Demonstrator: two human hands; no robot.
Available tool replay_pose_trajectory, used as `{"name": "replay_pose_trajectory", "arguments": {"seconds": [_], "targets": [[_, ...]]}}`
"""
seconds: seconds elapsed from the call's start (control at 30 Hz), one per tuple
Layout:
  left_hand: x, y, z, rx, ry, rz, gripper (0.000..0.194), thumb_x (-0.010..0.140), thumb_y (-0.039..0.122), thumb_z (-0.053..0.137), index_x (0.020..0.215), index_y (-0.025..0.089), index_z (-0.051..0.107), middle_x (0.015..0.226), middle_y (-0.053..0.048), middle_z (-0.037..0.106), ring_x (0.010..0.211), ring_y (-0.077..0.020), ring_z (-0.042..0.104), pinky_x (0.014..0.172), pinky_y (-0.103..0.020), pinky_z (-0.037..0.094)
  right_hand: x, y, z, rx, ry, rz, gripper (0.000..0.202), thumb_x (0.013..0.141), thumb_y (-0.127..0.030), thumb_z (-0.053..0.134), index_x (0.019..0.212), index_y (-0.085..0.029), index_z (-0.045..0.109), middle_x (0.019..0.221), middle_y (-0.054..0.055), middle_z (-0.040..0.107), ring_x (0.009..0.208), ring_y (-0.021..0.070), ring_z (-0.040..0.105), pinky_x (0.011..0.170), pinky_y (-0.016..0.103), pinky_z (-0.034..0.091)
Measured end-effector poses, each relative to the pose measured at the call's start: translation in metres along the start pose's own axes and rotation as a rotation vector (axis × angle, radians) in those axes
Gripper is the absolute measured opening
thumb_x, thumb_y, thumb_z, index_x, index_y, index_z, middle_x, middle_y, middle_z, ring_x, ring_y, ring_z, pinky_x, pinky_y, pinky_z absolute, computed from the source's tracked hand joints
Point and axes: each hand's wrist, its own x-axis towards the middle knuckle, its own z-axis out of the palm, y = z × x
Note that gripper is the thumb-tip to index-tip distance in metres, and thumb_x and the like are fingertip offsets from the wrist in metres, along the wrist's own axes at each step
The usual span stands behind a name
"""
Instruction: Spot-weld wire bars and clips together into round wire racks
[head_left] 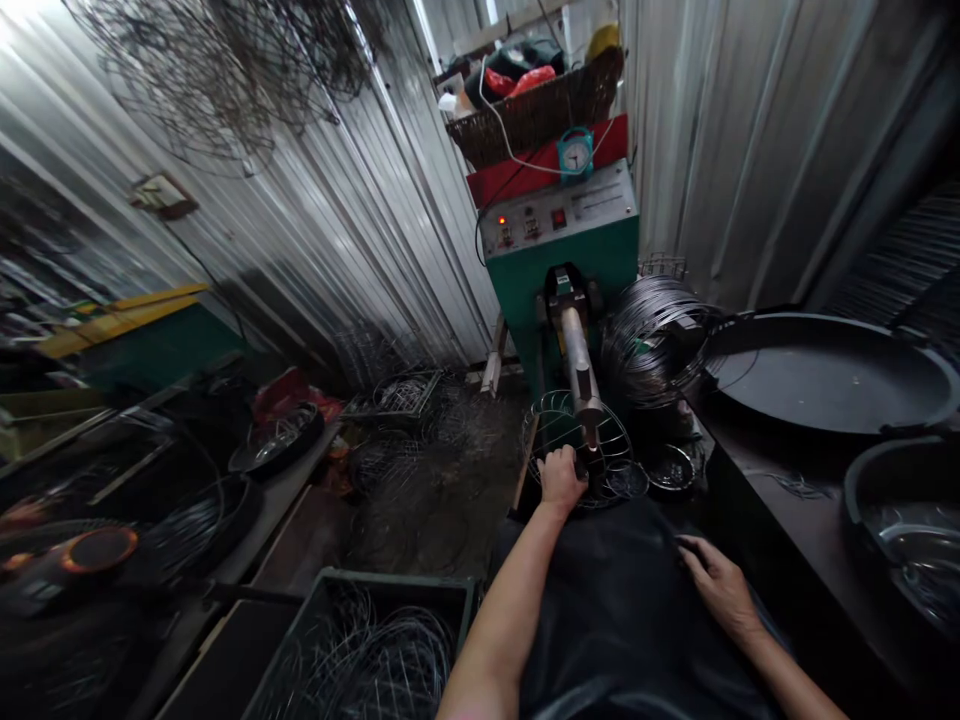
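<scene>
My left hand (pixel 562 480) is closed on the near side of a round wire basket frame (pixel 616 432), just below the metal arm (pixel 581 370) of a green machine (pixel 517 275). The arm's tip reaches over the frame. My right hand (pixel 718 585) is at the right edge of the dark apron (pixel 607 610) over my lap. Its thumb and forefinger are close together, and whatever may be between them is too small and dark to make out.
A wire coil (pixel 652 340) hangs right of the machine. Large black pans (pixel 832 370) stand on the right bench. A crate (pixel 330 580) of wire pieces is at lower left, with a cluttered bench (pixel 277 500) beyond. A small clock (pixel 576 155) tops the machine.
</scene>
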Motion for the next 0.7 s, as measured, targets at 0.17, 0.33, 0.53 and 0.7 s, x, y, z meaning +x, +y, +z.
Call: {"name": "replay_pose_trajectory", "arguments": {"seconds": [0.17,0.33,0.53,0.7], "targets": [[-0.005,0.006,0.022,-0.324,0.012,-0.034,0.040,0.055,0.025,0.074,0.078,0.020,0.042,0.078,0.002,0.052,0.076,-0.0143,0.050,0.071,-0.027,0.041,0.000,0.000,-0.002,-0.004,0.005,0.014,0.036,0.075,-0.049,0.049,0.088,-0.020,0.066,0.085,0.007,0.071,0.079,0.0227,0.067,0.076,0.032,0.052],[-0.012,0.012,0.027,-0.584,-0.028,-0.055,0.042,0.055,0.027,0.074,0.077,0.021,0.038,0.072,0.006,0.046,0.068,-0.0097,0.045,0.062,-0.021,0.038,0.000,-0.001,-0.002,-0.005,-0.016,0.040,0.035,0.076,-0.047,0.049,0.089,-0.019,0.065,0.088,0.008,0.070,0.081,0.0230,0.066,0.077,0.033,0.052],[-0.019,-0.002,0.039,-0.479,0.099,-0.062,0.039,0.056,0.024,0.071,0.073,0.021,0.037,0.074,0.004,0.045,0.071,-0.0121,0.046,0.068,-0.025,0.038,-0.002,-0.002,-0.001,-0.010,-0.018,0.054,0.034,0.076,-0.046,0.049,0.090,-0.019,0.065,0.088,0.008,0.070,0.081,0.0227,0.065,0.078,0.033,0.051],[-0.029,-0.014,0.049,-0.430,0.176,-0.179,0.040,0.055,0.022,0.071,0.072,0.021,0.035,0.075,0.002,0.046,0.076,-0.0141,0.049,0.073,-0.027,0.039,-0.002,-0.005,0.000,0.022,-0.034,0.070,0.034,0.076,-0.045,0.050,0.091,-0.018,0.064,0.088,0.008,0.069,0.081,0.0224,0.065,0.077,0.032,0.050]]}}
